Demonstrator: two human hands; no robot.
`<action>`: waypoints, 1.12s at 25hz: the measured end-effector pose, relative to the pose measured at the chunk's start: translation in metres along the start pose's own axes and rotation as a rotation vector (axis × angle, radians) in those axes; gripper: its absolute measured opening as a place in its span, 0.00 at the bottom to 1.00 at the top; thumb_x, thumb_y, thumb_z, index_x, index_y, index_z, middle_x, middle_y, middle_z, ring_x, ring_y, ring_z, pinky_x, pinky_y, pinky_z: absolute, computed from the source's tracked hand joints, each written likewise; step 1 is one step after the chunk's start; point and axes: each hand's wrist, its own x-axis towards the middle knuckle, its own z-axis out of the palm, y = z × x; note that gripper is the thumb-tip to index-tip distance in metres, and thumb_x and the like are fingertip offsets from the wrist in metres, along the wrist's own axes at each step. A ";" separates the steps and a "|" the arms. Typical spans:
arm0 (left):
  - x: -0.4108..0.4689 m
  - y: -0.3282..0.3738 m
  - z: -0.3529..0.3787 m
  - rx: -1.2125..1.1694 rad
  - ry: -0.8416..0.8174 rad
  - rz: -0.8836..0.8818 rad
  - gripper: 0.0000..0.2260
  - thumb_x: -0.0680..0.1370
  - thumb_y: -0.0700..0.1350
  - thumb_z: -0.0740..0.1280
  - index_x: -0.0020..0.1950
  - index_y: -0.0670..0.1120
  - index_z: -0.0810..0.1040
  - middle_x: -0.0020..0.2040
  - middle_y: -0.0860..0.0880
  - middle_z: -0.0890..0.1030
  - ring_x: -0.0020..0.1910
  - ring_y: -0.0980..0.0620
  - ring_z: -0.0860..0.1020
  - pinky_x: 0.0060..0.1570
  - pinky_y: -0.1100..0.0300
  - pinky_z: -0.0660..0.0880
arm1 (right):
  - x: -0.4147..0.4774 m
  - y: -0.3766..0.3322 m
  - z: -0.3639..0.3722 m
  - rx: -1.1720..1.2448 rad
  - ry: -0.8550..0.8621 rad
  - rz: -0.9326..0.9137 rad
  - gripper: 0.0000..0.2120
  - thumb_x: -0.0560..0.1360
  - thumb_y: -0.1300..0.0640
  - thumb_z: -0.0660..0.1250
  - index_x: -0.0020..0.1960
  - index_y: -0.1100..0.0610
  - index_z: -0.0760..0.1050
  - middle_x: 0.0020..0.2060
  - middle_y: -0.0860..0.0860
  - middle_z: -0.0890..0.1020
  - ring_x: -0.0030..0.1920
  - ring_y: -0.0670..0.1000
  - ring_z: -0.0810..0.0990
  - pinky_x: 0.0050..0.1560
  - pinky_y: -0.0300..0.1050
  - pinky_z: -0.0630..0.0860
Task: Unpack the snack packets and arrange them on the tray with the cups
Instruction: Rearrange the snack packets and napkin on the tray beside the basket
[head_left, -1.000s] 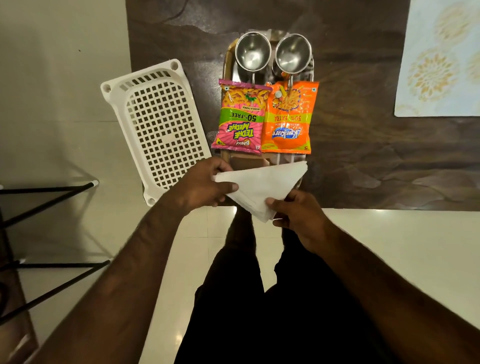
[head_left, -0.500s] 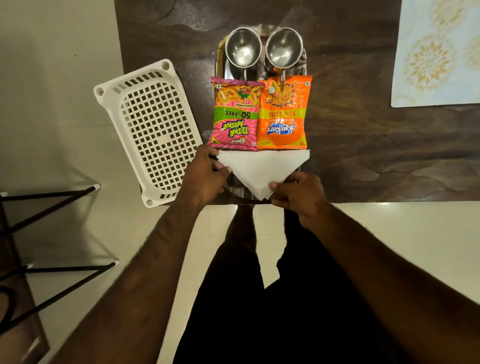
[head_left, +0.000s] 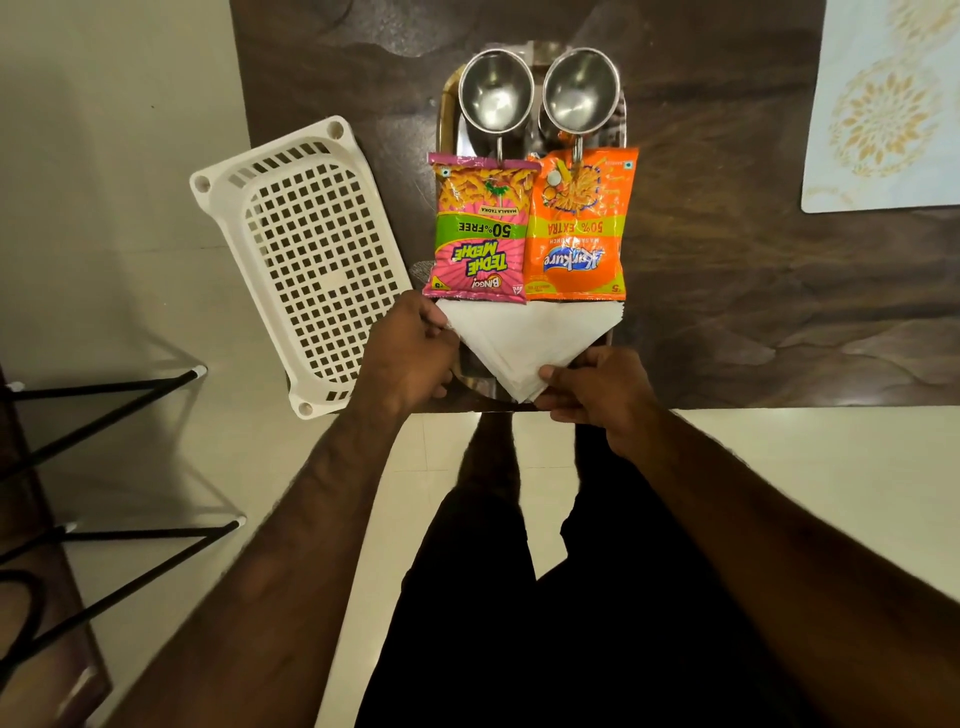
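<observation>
On the dark brown stone-patterned table (head_left: 727, 291) stands a steel tray (head_left: 621, 115) carrying two shiny steel cups (head_left: 496, 93) at its far end, side by side. Nearer the person lie two snack packets, flat and touching along their long edges: a pink and green packet (head_left: 480, 228) on the left and an orange packet (head_left: 576, 228) on the right. Their far edges reach the cup handles.

The step in hand looks like the finishing touch: a folded white paper napkin, triangular (head_left: 524, 340), is being laid at the near end of the tray, its long edge tucked just against or slightly under the packets' near edges, its point aimed at the person. The left hand (head_left: 410, 353) closes its grip on the napkin's left corner; the right hand (head_left: 592, 389) pinches the near point between thumb and fingers. Whether the napkin already rests fully on the tray I cannot tell.

To the left, a white perforated plastic basket (head_left: 311, 260) lies partly over the table edge, with nothing visible in it, so the unpacking seems done.

The next move, as I judge it, calls for squaring the napkin centrally under both packets, then releasing both corners gently so the light paper does not shift or drag the packets askew.
</observation>
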 end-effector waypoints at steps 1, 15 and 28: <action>0.000 0.001 -0.002 0.003 0.002 0.006 0.05 0.77 0.39 0.66 0.51 0.46 0.74 0.38 0.49 0.78 0.28 0.49 0.81 0.21 0.60 0.76 | 0.000 -0.001 0.000 -0.043 0.004 0.006 0.12 0.77 0.57 0.77 0.57 0.62 0.82 0.46 0.58 0.90 0.43 0.56 0.91 0.46 0.53 0.89; 0.016 0.033 -0.003 0.477 0.255 0.505 0.31 0.72 0.51 0.72 0.74 0.51 0.66 0.64 0.40 0.72 0.61 0.41 0.74 0.56 0.45 0.77 | -0.004 -0.070 -0.044 -0.577 0.473 -0.648 0.13 0.76 0.50 0.70 0.60 0.50 0.79 0.54 0.48 0.83 0.55 0.48 0.83 0.47 0.43 0.76; 0.024 0.045 0.010 0.499 0.212 0.442 0.34 0.75 0.53 0.70 0.79 0.56 0.60 0.64 0.41 0.71 0.61 0.40 0.75 0.56 0.43 0.77 | 0.002 -0.094 -0.024 -0.842 0.516 -0.731 0.29 0.73 0.54 0.74 0.73 0.50 0.73 0.72 0.55 0.70 0.70 0.59 0.73 0.59 0.58 0.78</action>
